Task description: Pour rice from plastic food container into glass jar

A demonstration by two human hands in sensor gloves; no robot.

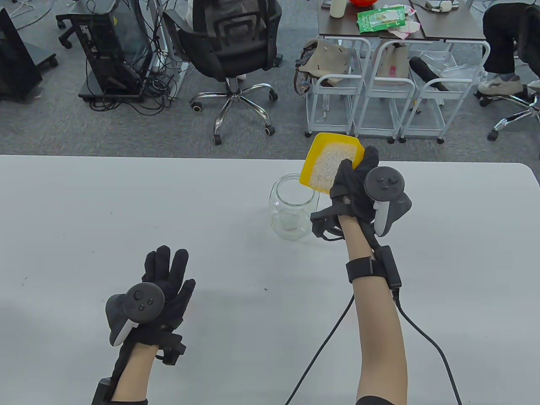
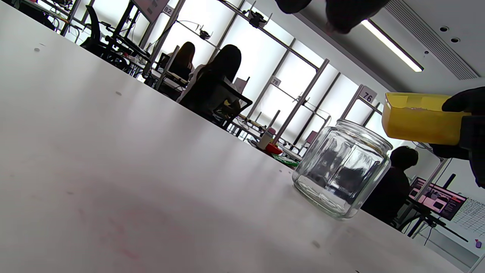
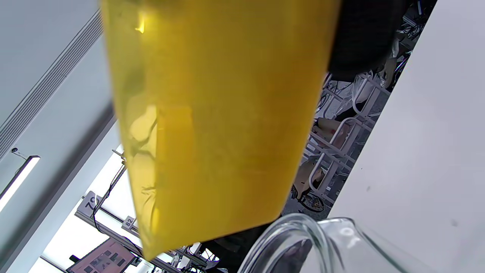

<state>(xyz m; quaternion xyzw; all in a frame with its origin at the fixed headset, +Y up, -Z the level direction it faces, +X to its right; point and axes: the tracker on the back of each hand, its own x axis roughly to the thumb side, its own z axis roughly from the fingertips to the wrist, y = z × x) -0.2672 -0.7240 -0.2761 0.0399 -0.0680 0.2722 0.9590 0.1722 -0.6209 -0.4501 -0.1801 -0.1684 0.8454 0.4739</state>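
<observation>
While my right hand (image 1: 358, 185) grips the rice-filled tub (image 1: 331, 162) over the empty jar (image 1: 293, 213), my left hand (image 1: 162, 287) lies open on the tabletop (image 1: 126, 211), nothing poured yet.

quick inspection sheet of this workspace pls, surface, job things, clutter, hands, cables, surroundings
surface: white table, a few small dark specks.
job's things: glass jar upright, open, no rice seen in it; yellow container of rice tilted above the jar's mouth.
clutter: nothing seen on the table.
grippers: right hand grips the container; left hand holds nothing, fingers spread.
cables: black cable runs from the right wrist off the bottom edge.
surroundings: office chair, white carts, computer tower, seated people.
</observation>
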